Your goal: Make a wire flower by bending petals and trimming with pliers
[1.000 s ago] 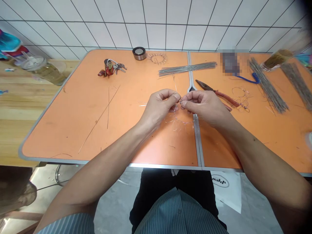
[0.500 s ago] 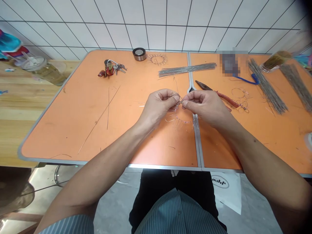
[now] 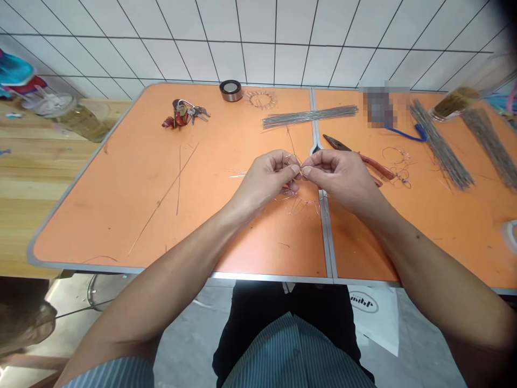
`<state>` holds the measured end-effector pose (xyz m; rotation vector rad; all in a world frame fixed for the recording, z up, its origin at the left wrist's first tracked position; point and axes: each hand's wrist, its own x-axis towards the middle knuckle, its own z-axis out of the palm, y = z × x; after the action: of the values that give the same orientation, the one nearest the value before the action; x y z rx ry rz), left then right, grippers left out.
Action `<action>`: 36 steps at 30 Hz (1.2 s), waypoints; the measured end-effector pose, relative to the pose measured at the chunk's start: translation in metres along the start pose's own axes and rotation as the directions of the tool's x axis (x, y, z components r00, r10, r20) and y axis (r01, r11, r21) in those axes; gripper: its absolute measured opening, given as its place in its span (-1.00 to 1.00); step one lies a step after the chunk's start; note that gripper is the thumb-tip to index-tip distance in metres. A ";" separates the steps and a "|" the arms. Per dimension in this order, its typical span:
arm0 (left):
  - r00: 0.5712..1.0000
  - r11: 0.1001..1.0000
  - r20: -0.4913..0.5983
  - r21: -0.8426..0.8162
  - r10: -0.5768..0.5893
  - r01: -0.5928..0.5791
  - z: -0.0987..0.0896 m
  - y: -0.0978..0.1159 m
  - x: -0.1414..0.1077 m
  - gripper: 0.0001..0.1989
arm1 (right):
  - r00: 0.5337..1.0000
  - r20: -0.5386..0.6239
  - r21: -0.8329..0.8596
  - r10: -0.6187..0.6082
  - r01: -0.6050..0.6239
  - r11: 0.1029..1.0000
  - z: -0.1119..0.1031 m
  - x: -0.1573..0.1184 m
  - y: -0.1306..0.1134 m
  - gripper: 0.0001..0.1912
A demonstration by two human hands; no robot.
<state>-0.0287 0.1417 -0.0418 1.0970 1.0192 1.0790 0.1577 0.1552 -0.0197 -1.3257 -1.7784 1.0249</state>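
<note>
Over the orange table (image 3: 121, 183), my left hand (image 3: 270, 175) pinches a thin wire ring with loops (image 3: 302, 201), whose lower part hangs below the fingers. My right hand (image 3: 341, 175) meets it fingertip to fingertip, thumb and index finger closed on the wire at the same spot. A straight length of wire (image 3: 290, 139) rises from between the hands toward a bundle of straight wires (image 3: 311, 115). The fingers hide the exact point where the wires cross. Just beyond my right hand lie pliers with red handles (image 3: 377, 166), jaws to the left.
Loose wires (image 3: 163, 196) lie at left. Keys (image 3: 188, 113), a tape roll (image 3: 231, 90) and another looped wire ring (image 3: 260, 99) are at the back. Wire bundles (image 3: 444, 148), a tipped glass jar (image 3: 456, 102) and small wire loops (image 3: 398, 156) lie at right. A metal seam (image 3: 329, 237) crosses the table.
My left hand has shifted slightly to the right, its fingertips closer to those of my right hand. The wire ring is still held between them.
</note>
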 end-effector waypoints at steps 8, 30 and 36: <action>0.999 0.999 0.049 0.047 0.011 -0.013 -0.001 0.000 -0.001 -0.90 | 1.000 0.027 -0.014 0.012 -0.011 1.000 0.002 -0.002 0.000 -0.97; 1.000 0.999 0.013 0.045 -0.007 0.007 -0.003 0.008 -0.002 -0.91 | 0.999 0.049 -0.099 -0.013 0.018 0.995 0.003 -0.006 -0.007 -0.93; 0.993 0.987 -0.027 0.116 0.111 -0.107 -0.005 0.008 -0.002 -0.88 | 0.998 0.014 -0.127 -0.054 0.055 0.990 0.004 -0.007 -0.005 -0.90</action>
<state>-0.0354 0.1413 -0.0351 1.2429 1.0687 1.1411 0.1536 0.1466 -0.0174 -1.3424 -1.9047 0.9024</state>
